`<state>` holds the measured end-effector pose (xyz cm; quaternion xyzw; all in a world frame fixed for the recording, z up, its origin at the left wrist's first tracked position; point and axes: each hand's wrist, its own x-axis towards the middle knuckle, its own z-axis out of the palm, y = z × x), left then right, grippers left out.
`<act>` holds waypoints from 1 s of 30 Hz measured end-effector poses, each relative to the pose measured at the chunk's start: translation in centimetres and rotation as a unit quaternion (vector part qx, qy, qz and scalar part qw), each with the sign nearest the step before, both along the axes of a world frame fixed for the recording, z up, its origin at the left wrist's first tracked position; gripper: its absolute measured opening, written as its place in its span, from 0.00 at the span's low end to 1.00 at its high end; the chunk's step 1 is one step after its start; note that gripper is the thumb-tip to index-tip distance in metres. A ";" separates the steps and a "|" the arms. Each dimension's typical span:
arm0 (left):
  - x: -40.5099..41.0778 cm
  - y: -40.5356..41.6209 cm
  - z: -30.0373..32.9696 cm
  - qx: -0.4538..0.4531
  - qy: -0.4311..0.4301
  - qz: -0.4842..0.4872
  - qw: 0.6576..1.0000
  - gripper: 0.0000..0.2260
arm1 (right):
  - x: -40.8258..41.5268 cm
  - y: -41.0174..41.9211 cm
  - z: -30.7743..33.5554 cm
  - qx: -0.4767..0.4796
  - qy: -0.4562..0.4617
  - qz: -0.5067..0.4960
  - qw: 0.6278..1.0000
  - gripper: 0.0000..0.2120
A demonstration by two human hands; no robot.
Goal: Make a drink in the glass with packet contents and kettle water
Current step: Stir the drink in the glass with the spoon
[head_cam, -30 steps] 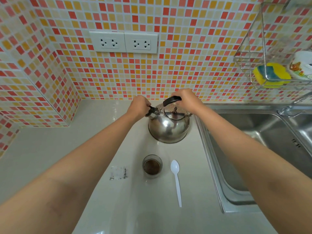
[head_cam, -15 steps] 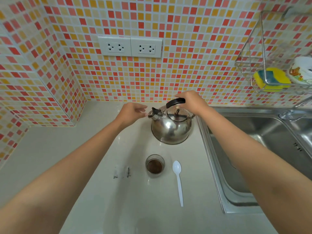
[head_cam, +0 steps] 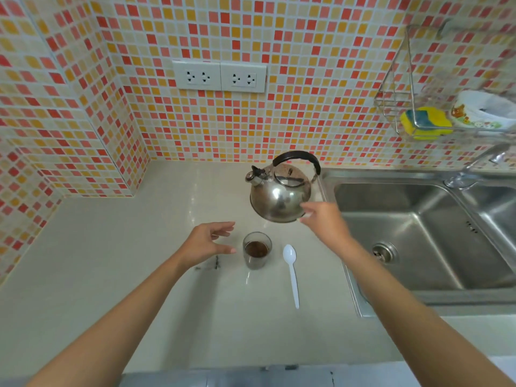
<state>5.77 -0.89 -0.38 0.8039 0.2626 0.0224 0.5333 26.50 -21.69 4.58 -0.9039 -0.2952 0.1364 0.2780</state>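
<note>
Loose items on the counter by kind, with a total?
kettle: 1
glass: 1
white plastic spoon: 1
torn clear packet: 1
Total: 4

Shiny dented steel kettle, clear glass, white plastic spoon, glossy pale counter, brushed steel sink.

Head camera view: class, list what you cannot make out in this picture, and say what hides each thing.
- Kettle: water level hidden by its steel body and closed lid.
- Packet: mostly covered by the left hand; print too small.
- Tap: cut off and blurred near the right edge.
- Glass: brown contents show; powder or liquid unclear.
- Right hand: hides the kettle's near right base.
</note>
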 end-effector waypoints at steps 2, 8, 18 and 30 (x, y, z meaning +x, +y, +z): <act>-0.1 -1.1 -0.7 -0.016 -0.001 0.001 1.000 0.34 | -2.0 -2.0 -2.7 -0.039 0.052 -0.052 0.997 0.17; 0.3 -3.2 -1.7 -0.056 -0.019 0.028 0.998 0.35 | -7.9 -5.9 -7.9 -0.115 0.140 -0.126 0.975 0.14; 1.2 -4.5 -2.4 -0.058 -0.043 0.050 0.996 0.33 | -10.5 -6.0 -9.7 -0.154 0.118 -0.159 0.968 0.07; 1.2 -4.3 -2.4 -0.072 -0.046 0.047 0.995 0.31 | -9.8 -6.8 -9.5 0.011 0.175 -0.239 0.955 0.04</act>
